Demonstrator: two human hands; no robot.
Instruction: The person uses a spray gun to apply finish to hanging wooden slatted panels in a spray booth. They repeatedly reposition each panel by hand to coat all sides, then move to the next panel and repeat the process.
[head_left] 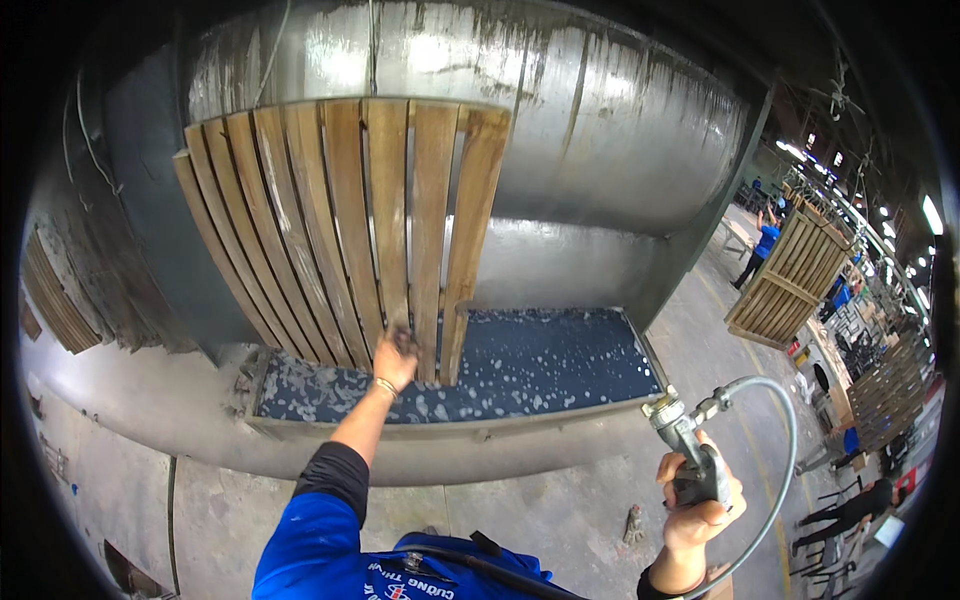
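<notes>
A slatted wooden panel (pixel 345 200) hangs upright ahead of me, its lower edge just over a long trough of dark, foam-flecked liquid (pixel 550 360). My left hand (pixel 394 366) reaches out to the panel's lower slats, closed around a small dark wad that looks like a rag. It presses the wad against the wood, and the palm side is hidden. In my right hand (pixel 712 505), held up on the right, is a metal spray gun (pixel 690 450) with a grey hose (pixel 792 440) looping from it. The gun's nozzle points up and left, apart from the panel.
A curved, stained metal booth wall (pixel 600 140) rises behind the panel. More slatted panels (pixel 55 290) hang at the far left. To the right, another slatted panel (pixel 790 280) hangs near a person in blue (pixel 765 245). A person in dark clothes (pixel 865 508) stands farther along.
</notes>
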